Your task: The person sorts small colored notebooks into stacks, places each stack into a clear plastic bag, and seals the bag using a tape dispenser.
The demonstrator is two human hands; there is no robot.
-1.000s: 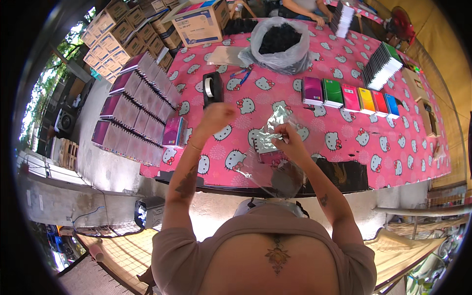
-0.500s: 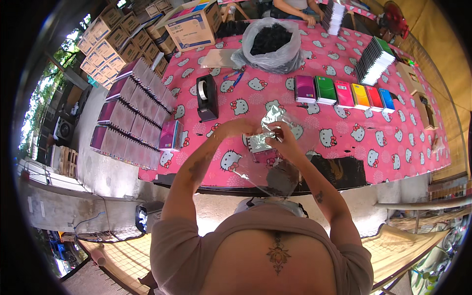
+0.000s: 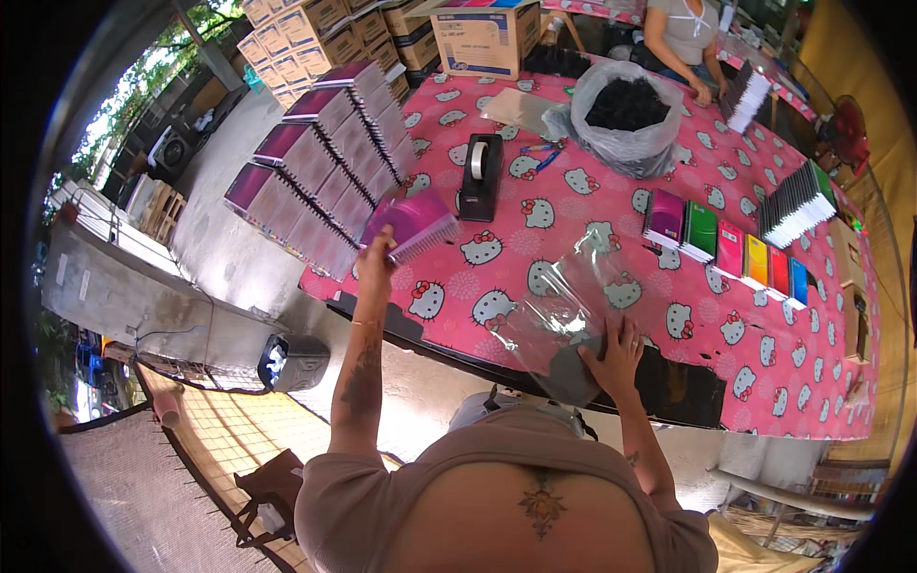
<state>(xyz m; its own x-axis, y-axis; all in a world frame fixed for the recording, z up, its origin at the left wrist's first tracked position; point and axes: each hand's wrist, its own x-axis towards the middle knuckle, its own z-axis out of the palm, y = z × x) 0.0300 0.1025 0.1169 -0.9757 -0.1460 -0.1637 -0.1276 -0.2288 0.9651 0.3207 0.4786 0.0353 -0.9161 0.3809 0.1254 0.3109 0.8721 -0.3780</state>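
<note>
Left hand (image 3: 374,256) gripping magenta notebook stack (image 3: 413,224), right hand (image 3: 616,351) on clear bag (image 3: 564,315) (table edge)

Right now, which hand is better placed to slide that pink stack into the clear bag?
Left. The left hand already grips the pink stack, while the right hand pins the clear bag at the table edge.

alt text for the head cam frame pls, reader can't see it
Seen from above, a person's left hand grips a magenta notebook pack at the edge of a pink cartoon-cat tablecloth, while the right hand rests on a clear plastic bag. Stacked magenta packs, a black tape dispenser and a row of coloured notebooks lie around.
</note>
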